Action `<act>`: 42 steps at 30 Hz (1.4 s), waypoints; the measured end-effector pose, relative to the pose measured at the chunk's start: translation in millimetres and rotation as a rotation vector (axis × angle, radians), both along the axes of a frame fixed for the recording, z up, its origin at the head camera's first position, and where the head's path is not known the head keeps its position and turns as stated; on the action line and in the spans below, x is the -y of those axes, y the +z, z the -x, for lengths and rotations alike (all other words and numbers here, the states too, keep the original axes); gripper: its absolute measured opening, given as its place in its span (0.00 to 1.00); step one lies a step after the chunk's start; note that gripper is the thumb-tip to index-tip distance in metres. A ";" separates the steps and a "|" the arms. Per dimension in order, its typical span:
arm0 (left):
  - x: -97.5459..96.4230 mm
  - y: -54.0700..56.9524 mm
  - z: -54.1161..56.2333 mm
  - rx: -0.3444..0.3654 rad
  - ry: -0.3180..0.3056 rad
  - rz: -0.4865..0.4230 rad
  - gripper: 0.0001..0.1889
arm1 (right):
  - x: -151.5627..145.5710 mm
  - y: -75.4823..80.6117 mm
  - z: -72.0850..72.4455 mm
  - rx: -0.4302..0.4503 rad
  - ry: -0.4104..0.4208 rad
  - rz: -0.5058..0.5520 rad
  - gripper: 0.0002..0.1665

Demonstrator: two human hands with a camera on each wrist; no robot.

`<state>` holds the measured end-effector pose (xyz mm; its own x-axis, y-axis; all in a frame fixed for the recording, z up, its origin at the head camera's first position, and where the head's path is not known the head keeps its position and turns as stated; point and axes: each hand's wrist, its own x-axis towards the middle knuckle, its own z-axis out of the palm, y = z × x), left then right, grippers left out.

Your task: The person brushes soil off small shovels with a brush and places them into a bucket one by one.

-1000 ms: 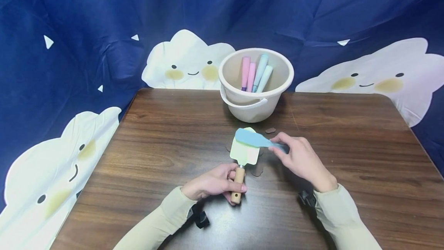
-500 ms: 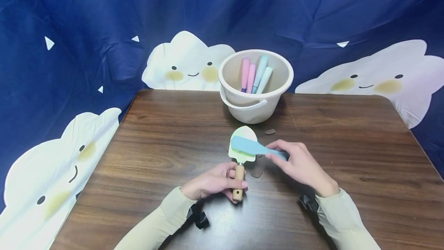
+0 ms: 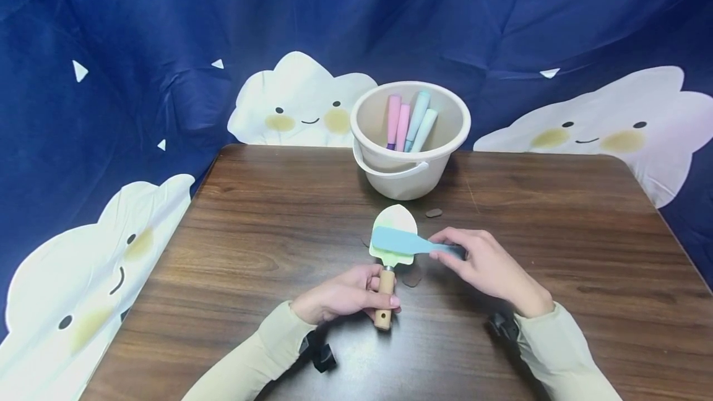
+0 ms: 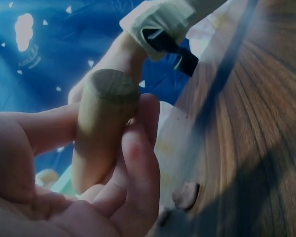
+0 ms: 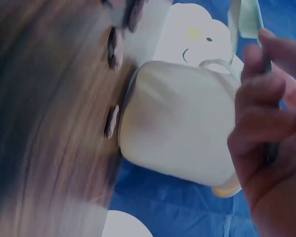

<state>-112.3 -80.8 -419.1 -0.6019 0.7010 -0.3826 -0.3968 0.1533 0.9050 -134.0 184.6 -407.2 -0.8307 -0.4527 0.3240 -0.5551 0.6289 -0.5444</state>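
Note:
Near the middle of the table, my left hand (image 3: 345, 293) grips the wooden handle (image 3: 384, 302) of a small trowel, its thumb across the handle. The trowel's pale green-white blade (image 3: 397, 218) points away from me. My right hand (image 3: 490, 265) pinches the thin grip of a light blue spatula (image 3: 398, 241) between thumb and fingers. That spatula lies crosswise over the trowel blade and hides its middle. In the left wrist view the round handle end (image 4: 113, 85) shows between thumb and fingers. Thin brown pieces (image 3: 412, 278) lie on the table beside the trowel.
A cream bucket (image 3: 403, 184) with a lowered handle stands beyond the trowel, holding pink (image 3: 394, 117) and light blue sticks (image 3: 420, 117). Another brown piece (image 3: 434, 213) lies before it. The wooden table (image 3: 267, 203) ends at a blue curtain (image 3: 312, 5) with cloud prints.
The spatula has slid down the trowel blade toward the handle, uncovering the rounded tip. My right hand has moved slightly nearer to me; the left hand keeps its grip.

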 end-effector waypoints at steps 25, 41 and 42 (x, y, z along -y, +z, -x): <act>-2.9 0.7 -5.9 0.028 0.008 -0.001 0.19 | 6.4 4.7 -0.9 0.028 0.040 -0.024 0.09; -0.8 3.2 -5.1 0.017 -0.008 -0.018 0.16 | -4.6 6.2 4.7 -0.151 -0.203 -0.012 0.11; -0.5 3.4 -4.2 0.017 0.001 -0.019 0.17 | -4.7 5.9 2.8 -0.130 -0.184 0.004 0.11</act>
<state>-108.1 -80.4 -415.7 -0.5962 0.7077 -0.3792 -0.4120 0.1357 0.9010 -136.8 189.4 -401.3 -0.8502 -0.2959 0.4355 -0.4970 0.7241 -0.4782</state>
